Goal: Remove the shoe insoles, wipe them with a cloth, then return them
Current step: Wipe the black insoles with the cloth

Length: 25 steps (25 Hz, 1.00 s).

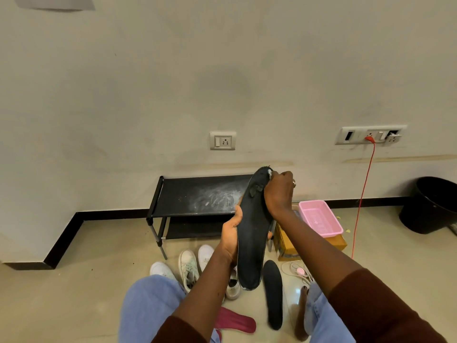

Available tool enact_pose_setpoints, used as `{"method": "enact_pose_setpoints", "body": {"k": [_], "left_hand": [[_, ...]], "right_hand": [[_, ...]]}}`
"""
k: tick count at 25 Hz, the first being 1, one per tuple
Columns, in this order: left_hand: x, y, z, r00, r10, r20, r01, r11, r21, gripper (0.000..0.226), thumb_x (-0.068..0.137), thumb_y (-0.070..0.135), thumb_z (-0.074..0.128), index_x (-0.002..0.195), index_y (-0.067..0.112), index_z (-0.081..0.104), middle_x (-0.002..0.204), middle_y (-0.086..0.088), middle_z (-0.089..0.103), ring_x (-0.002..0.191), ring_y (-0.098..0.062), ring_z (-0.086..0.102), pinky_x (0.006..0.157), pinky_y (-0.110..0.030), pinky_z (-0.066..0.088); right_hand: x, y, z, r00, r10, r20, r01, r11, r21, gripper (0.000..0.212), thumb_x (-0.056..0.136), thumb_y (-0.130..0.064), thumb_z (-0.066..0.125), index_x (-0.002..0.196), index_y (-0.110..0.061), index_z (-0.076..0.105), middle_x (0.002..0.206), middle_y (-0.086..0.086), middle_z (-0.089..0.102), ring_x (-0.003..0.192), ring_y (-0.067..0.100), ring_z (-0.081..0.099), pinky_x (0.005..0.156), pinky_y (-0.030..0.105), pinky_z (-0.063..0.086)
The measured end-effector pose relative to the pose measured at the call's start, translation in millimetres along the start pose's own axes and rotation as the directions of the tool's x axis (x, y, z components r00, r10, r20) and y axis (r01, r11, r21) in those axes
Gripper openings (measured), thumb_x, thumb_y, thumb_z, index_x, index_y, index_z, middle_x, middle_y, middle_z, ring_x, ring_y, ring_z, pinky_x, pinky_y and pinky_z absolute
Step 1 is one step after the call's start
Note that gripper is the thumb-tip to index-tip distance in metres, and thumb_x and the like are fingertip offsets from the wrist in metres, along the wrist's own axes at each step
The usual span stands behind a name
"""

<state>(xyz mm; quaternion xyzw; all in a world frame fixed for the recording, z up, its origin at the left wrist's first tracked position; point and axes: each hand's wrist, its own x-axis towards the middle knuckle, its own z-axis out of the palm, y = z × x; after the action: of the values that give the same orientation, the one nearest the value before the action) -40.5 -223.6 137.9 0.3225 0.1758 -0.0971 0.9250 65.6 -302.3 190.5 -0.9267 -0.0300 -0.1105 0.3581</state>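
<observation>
Clamped round its middle, the long black flat insole [252, 233] stands nearly upright in the left hand [231, 235], with the thumb on the near edge and the fingers wrapped behind. The right hand [279, 191] is clenched on a small white cloth [270, 172], of which only a scrap shows, pressed against the insole's rounded toe end. The insole's face is matte with a scuffed patch. On the pale floor below lie a second black insole [273, 293], a maroon insole [235, 321] and white lace-up sneakers [189, 266], in front of a dusty black fabric shoe rack [197, 194].
</observation>
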Motion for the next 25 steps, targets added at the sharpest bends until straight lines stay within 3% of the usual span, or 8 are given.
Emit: {"method": "enact_pose_setpoints", "body": {"k": [3,8,10,12,14,17,22,25], "left_hand": [[0,-1,1,1.0,-0.009,-0.02,0.009,1.0,0.029,0.069,0.083,0.055,0.046,0.125,0.001,0.054,0.11,-0.024,0.065,0.092,-0.035,0.065,0.081,-0.048,0.053],[-3,1,0,0.999,-0.017,-0.038,0.017,1.0,0.01,0.057,0.094,0.053,0.034,0.113,0.005,0.06,0.102,-0.02,0.07,0.091,-0.034,0.066,0.088,-0.05,0.048],[-5,1,1,1.0,0.007,-0.021,-0.007,1.0,-0.01,0.057,0.094,0.051,0.033,0.111,0.004,0.061,0.101,-0.02,0.07,0.088,-0.034,0.068,0.083,-0.049,0.052],[-6,2,0,0.999,0.034,-0.006,-0.034,0.999,-0.032,0.058,0.094,0.05,0.033,0.111,0.002,0.06,0.103,-0.022,0.069,0.088,-0.035,0.068,0.082,-0.05,0.052],[-6,2,0,0.999,0.032,-0.016,-0.032,0.999,-0.022,0.058,0.094,0.051,0.034,0.111,0.002,0.06,0.103,-0.022,0.069,0.089,-0.036,0.068,0.086,-0.051,0.049],[-5,3,3,0.999,0.022,-0.044,-0.021,1.0,0.023,0.056,0.094,0.051,0.034,0.108,0.004,0.062,0.1,-0.02,0.07,0.088,-0.034,0.068,0.09,-0.05,0.048],[-6,7,3,0.995,0.063,-0.073,-0.058,0.996,0.065,0.049,0.099,0.043,0.03,0.106,0.006,0.061,0.085,-0.014,0.073,0.073,-0.025,0.071,0.061,-0.034,0.059],[-7,7,1,0.994,0.092,-0.056,-0.092,0.996,0.005,0.055,0.098,0.045,0.03,0.103,0.005,0.067,0.094,-0.016,0.072,0.082,-0.029,0.07,0.078,-0.041,0.057]], "right_hand": [[4,-7,-3,0.995,-0.069,0.078,0.066,0.997,0.048,0.033,0.091,0.004,0.038,0.119,0.001,0.056,0.116,0.018,0.046,0.107,0.035,0.047,0.091,0.035,0.042],[-5,-4,2,0.904,-0.396,0.163,0.398,0.917,0.022,0.036,0.086,0.009,0.046,0.117,0.0,0.061,0.113,0.02,0.052,0.106,0.033,0.048,0.091,0.036,0.043],[-3,3,1,0.932,-0.344,0.114,0.347,0.938,-0.001,0.033,0.087,0.007,0.046,0.117,0.001,0.06,0.113,0.021,0.051,0.107,0.035,0.047,0.09,0.034,0.043],[1,5,-3,0.986,-0.159,0.055,0.159,0.987,-0.012,0.03,0.09,0.005,0.043,0.116,0.004,0.057,0.113,0.02,0.047,0.106,0.037,0.046,0.086,0.035,0.043],[0,2,-4,0.995,-0.075,0.058,0.076,0.997,-0.008,0.027,0.091,0.004,0.041,0.114,0.006,0.056,0.113,0.019,0.045,0.105,0.037,0.045,0.085,0.036,0.043],[-10,-5,-1,0.977,-0.185,0.102,0.185,0.983,0.011,0.033,0.09,0.003,0.042,0.121,-0.001,0.055,0.119,0.019,0.047,0.108,0.033,0.047,0.089,0.033,0.042],[-32,-11,7,0.897,-0.414,0.153,0.416,0.909,0.02,0.033,0.091,0.003,0.044,0.12,-0.001,0.059,0.115,0.021,0.052,0.105,0.032,0.05,0.087,0.034,0.042],[-24,-1,4,0.929,-0.337,0.15,0.347,0.937,-0.044,0.034,0.089,0.004,0.045,0.12,-0.002,0.059,0.113,0.021,0.051,0.104,0.034,0.049,0.087,0.036,0.043]]}}
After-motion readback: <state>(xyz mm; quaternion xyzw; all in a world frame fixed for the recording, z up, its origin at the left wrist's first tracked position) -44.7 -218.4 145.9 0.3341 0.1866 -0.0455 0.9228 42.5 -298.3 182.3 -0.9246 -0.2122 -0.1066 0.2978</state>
